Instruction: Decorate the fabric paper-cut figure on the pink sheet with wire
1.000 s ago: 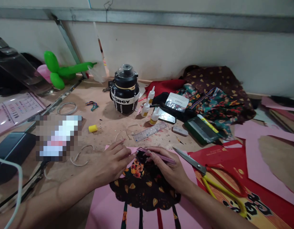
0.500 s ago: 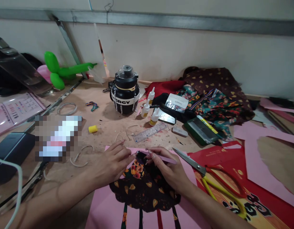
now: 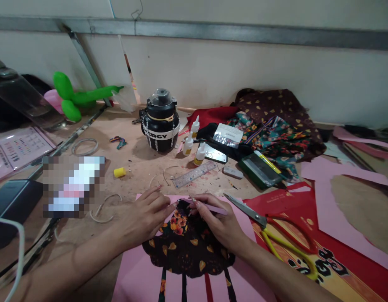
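Note:
A dark patterned fabric piece (image 3: 184,255) with a scalloped lower edge lies on pink paper (image 3: 131,268). It bears gold leaf shapes and an orange floral patch, and several narrow fabric strips run down below it. At its top tip, my left hand (image 3: 150,214) pinches the cloth with its fingertips, other fingers bent above. My right hand (image 3: 221,222) grips slim pale-purple tweezers (image 3: 216,208), their tip at the fabric's upper edge. Part of the cloth is hidden under the right hand.
Scissors (image 3: 260,219) with red and yellow handles lie right, on a red printed bag (image 3: 364,268). Ahead are glue bottles (image 3: 199,154), a clear ruler (image 3: 194,175), a black jug (image 3: 162,121) and heaped fabric (image 3: 276,109). A phone (image 3: 76,182) and cables lie left.
The whole view has shifted slightly, so things sit a little further left. Both hands keep nearly the same place at the fabric's top tip, the tweezers still in the right.

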Tool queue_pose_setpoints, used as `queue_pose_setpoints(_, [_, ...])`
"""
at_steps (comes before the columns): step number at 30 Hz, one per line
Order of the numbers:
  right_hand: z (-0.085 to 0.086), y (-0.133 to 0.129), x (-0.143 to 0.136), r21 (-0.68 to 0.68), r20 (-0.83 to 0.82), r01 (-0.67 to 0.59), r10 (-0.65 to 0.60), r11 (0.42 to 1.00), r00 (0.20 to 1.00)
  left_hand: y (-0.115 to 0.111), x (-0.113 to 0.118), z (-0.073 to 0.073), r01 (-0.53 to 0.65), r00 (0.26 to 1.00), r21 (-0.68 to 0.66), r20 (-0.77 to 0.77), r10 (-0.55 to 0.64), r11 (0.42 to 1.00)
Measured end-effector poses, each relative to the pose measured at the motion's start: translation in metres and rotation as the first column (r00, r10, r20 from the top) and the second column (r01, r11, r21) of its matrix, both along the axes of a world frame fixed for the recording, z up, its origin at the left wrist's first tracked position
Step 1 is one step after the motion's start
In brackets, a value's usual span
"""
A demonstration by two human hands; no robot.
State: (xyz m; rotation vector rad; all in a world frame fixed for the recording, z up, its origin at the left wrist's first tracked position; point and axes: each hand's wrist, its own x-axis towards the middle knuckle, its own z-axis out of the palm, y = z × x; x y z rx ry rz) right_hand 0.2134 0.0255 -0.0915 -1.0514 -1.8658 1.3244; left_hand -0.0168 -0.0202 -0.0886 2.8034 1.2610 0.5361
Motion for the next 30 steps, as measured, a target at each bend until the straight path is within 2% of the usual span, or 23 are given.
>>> queue_pose_setpoints(5, [0.005,0.0,-0.001,-0.067,-0.041,0.038,-0.041,0.997,0.998,0.0,-0.001,0.0,-0.015,0.999,-0.059,0.044,0.017,0.998])
queue_pose_setpoints(12, [0.012,0.006,-0.001,-0.294,-0.252,0.178,-0.256,0.939,0.933,0.003,-0.004,-0.003,-0.024,0.956,-0.107,0.29,0.054,0.994])
queue_pose_setpoints(15, [0.02,0.01,0.005,-0.283,-0.349,0.219,-0.313,0.934,0.883,0.004,-0.004,-0.005,-0.033,0.937,-0.086,0.344,0.061,0.996])
queue_pose_setpoints(17, [0.03,0.01,0.014,-0.242,-0.376,0.251,-0.329,0.937,0.866,0.003,-0.003,-0.004,-0.065,0.949,-0.063,0.305,0.081,0.996])
queue_pose_setpoints(21, [0.052,0.001,0.05,-0.095,-0.278,0.33,-0.343,0.939,0.897,-0.001,0.005,-0.002,-0.074,0.997,-0.046,0.027,0.076,0.996])
queue_pose_setpoints(24, [0.058,-0.004,0.083,0.202,-0.111,0.327,-0.31,0.923,0.944,-0.001,0.009,-0.007,-0.058,0.994,-0.007,-0.095,0.057,0.998])
queue_pose_setpoints(27, [0.051,-0.001,0.114,0.553,0.047,0.176,-0.241,0.814,0.969,0.0,0.011,-0.013,-0.061,0.991,0.047,-0.113,0.066,0.997])
queue_pose_setpoints(30, [0.04,0.007,0.137,0.736,0.243,-0.06,-0.181,0.675,0.953,0.002,0.012,-0.018,-0.072,0.987,0.066,-0.137,0.08,0.995])
